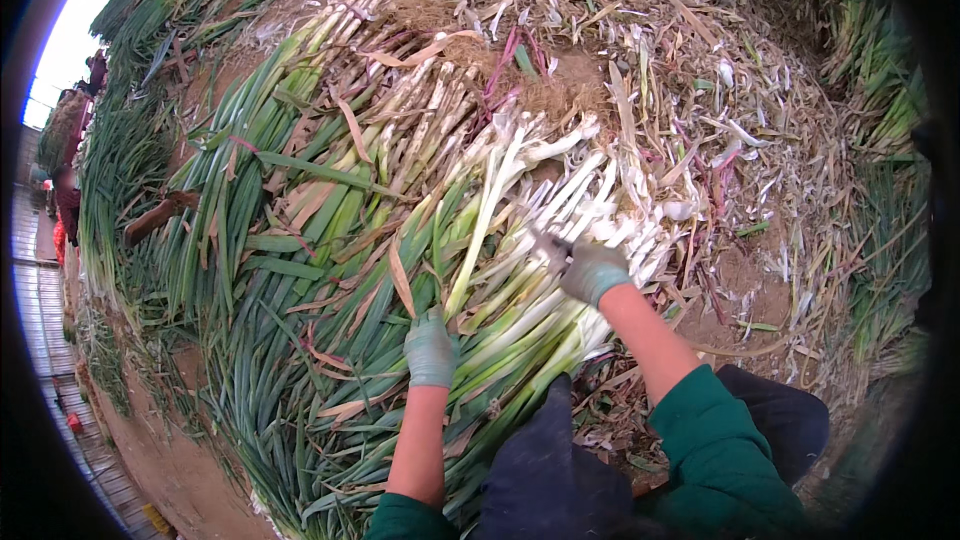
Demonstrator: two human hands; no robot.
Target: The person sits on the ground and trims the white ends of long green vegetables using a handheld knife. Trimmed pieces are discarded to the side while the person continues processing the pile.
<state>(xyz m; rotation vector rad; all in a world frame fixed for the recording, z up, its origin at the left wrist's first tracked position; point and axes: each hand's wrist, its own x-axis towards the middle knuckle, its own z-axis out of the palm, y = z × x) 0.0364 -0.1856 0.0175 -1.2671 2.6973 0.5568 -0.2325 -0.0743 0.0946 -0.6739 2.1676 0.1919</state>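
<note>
My left hand [430, 351], in a pale green glove, grips one Welsh onion [484, 232] by its green leaves. The stalk's whitish shank points away from me, above the pile. A dark metal hand tool [553, 249], blurred by movement, is in my gloved right hand [596, 271], to the right of that stalk. Beneath both hands spreads a thick layer of Welsh onions, green leaves to the left and roots to the right. Bright white, bare shanks [577, 199] are bunched beside the tool. Farther off, other onions [427, 120] still have brown, soiled skins.
Dry skins and torn leaves [720, 112] litter the soil ahead and right. A thin tan hose [742, 351] curves near my right forearm. A brown wooden piece [159, 217] juts from leaves at left. More onion heaps [874, 67] line the right side. A person [66, 202] is far left.
</note>
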